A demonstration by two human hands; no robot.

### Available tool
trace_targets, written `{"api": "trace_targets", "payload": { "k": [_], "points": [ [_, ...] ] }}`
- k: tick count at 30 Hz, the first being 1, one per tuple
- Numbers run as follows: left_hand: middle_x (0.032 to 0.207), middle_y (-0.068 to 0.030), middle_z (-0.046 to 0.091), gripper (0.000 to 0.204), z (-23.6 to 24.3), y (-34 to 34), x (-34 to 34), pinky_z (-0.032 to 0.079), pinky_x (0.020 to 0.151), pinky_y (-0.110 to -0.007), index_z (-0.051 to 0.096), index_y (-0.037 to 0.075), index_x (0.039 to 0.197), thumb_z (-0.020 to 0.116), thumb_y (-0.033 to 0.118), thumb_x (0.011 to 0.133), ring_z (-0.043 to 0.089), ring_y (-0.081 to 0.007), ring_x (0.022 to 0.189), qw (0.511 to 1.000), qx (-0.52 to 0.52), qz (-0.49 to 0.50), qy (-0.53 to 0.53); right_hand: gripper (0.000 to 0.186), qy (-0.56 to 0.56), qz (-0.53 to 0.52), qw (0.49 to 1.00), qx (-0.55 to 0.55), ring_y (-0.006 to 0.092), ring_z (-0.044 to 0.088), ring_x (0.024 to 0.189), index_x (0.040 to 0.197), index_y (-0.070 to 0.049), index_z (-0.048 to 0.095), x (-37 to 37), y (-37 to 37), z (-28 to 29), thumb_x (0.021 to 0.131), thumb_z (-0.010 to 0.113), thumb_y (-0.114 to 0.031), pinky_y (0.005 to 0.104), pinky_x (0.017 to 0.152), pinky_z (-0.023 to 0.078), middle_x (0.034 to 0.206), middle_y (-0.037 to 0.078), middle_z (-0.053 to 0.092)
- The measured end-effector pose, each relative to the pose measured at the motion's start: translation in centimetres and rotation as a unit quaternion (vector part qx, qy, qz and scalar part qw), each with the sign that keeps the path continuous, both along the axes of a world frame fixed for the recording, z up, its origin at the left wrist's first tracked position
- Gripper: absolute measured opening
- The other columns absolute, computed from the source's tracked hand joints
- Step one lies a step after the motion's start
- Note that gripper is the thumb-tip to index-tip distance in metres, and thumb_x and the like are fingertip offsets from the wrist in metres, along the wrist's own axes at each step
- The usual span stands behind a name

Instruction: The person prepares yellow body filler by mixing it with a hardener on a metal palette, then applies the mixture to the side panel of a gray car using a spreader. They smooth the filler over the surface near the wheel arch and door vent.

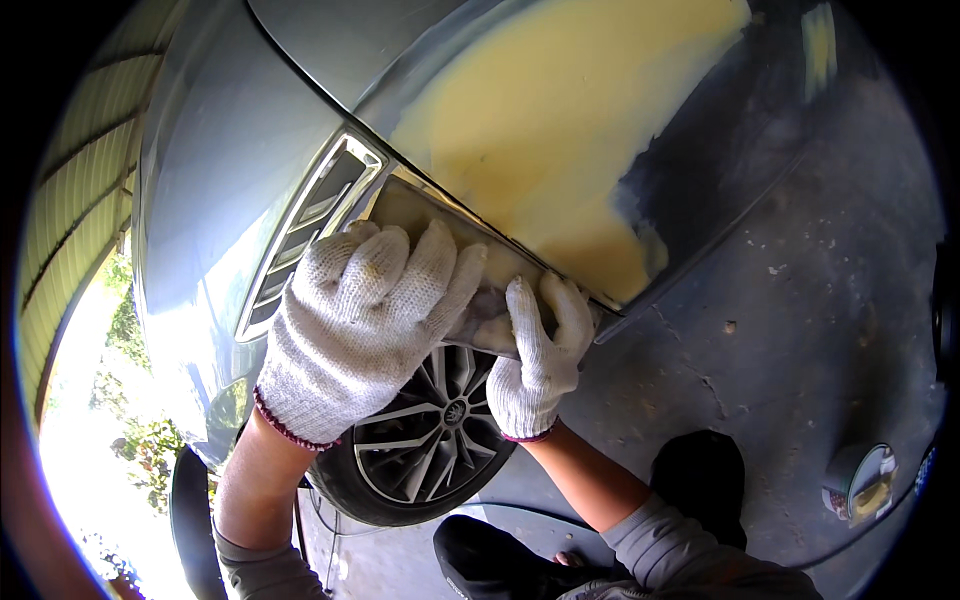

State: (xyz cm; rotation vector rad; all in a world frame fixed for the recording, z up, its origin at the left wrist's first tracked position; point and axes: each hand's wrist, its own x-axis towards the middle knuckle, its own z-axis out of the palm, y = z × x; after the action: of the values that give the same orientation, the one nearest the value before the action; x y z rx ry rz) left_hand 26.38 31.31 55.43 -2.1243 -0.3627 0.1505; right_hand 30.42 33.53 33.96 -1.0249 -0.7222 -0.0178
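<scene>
Both my hands wear white knitted gloves with dark red cuffs. A flat grey-brown sheet [405, 207] lies against the car's fender, along the seam beside the door. Its material is unclear; it may be sandpaper. My left hand [360, 305] presses its bent fingers on the sheet's upper part, next to the chrome-edged vent [310, 225]. At the lower end, my right hand [540, 350] grips the sheet with fingers and thumb. Across the seam, a broad patch of yellow filler [560, 120] covers the grey door panel. Under the gloves, part of the sheet is hidden.
Below my hands is the car's wheel [430, 440] with silver spokes. A round tin [862, 483] stands on the grey concrete floor [700, 370] at the lower right. My dark-shod feet are near the bottom edge. A corrugated roof [85, 180] and foliage show at the left.
</scene>
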Motion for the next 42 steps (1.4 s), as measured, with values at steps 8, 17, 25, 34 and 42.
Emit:
{"api": "trace_targets", "payload": {
  "k": [8,17,25,34,42],
  "points": [
    [0.119,-0.0044,0.058,0.056,0.3,1.3,-0.4,0.047,0.089,-0.037,0.067,0.010,0.119,0.064,0.027,0.065,0.052,-0.0210,0.106,0.999,0.021,-0.018,0.034,0.052,-0.002,-0.006,1.000,-0.011,0.0388,0.053,0.117,0.121,-0.017,0.071,-0.2,0.5,0.0,0.073,0.067,0.004,0.0596,0.108,0.037,0.124,0.017,0.057],
    [0.115,-0.0004,0.057,0.054,-0.3,2.0,-0.7,0.047,0.084,-0.035,0.070,0.015,0.116,0.067,0.023,0.062,0.050,-0.0198,0.099,1.000,-0.001,-0.019,-0.021,0.068,-0.034,0.004,0.999,-0.016,0.0386,0.048,0.121,0.124,-0.012,0.069,-0.6,0.7,-0.5,0.062,0.055,0.012,0.0574,0.111,0.033,0.128,0.019,0.053],
    [0.117,0.0019,0.058,0.055,-0.5,1.5,-2.1,0.046,0.085,-0.035,0.070,0.019,0.117,0.069,0.026,0.062,0.051,-0.0186,0.099,0.999,0.000,0.015,-0.035,0.074,-0.077,0.021,0.996,-0.035,0.0331,0.050,0.106,0.126,-0.010,0.068,-1.6,0.3,-1.5,0.056,0.052,0.010,0.0532,0.107,0.036,0.111,0.014,0.052],
    [0.115,0.0050,0.054,0.054,-2.5,-2.7,-7.5,0.042,0.085,-0.034,0.071,0.020,0.114,0.074,0.027,0.060,0.047,-0.0166,0.102,0.993,-0.001,0.110,-0.048,0.049,-0.080,0.076,0.994,-0.004,0.0245,0.054,0.086,0.108,-0.019,0.076,-5.4,-2.2,-2.3,0.064,0.071,0.002,0.0610,0.099,0.042,0.088,0.005,0.049],
    [0.117,-0.0017,0.058,0.049,-2.6,-5.6,-5.3,0.045,0.087,-0.032,0.070,0.010,0.114,0.067,0.023,0.066,0.049,-0.0178,0.105,0.996,-0.009,0.081,0.029,0.037,-0.048,0.080,0.996,0.003,0.0308,0.061,0.090,0.103,-0.015,0.076,-4.4,-4.4,-3.0,0.068,0.074,-0.003,0.0478,0.090,0.048,0.099,0.011,0.063]
  ]
}}
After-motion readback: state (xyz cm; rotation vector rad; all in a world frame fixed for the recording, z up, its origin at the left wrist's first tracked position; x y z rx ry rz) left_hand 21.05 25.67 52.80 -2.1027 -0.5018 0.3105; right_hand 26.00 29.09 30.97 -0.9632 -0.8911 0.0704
